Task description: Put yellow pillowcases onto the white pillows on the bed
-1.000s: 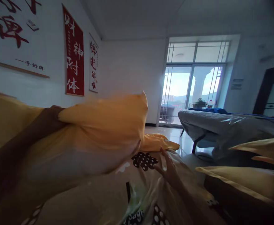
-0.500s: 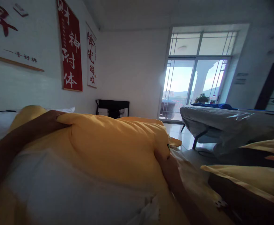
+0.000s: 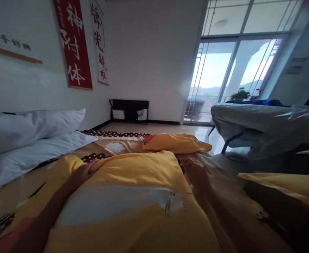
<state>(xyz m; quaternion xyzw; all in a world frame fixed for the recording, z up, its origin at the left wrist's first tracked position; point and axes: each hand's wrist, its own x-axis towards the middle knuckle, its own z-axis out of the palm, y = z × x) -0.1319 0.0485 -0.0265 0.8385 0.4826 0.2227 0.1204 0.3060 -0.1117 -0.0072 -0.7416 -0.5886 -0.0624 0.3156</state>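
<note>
Lying flat on the bed (image 3: 112,144), the yellow pillow (image 3: 133,196) sits just before the person, its far edge toward a second yellow pillow (image 3: 175,142). The left hand (image 3: 84,171) pinches the pillow's far left corner, grip clenched on the fabric, which holds that corner down. The right hand (image 3: 196,174) rests beside the pillow's right edge; blur hides whether its grip grasps anything. White pillows (image 3: 30,128) lie along the wall.
</note>
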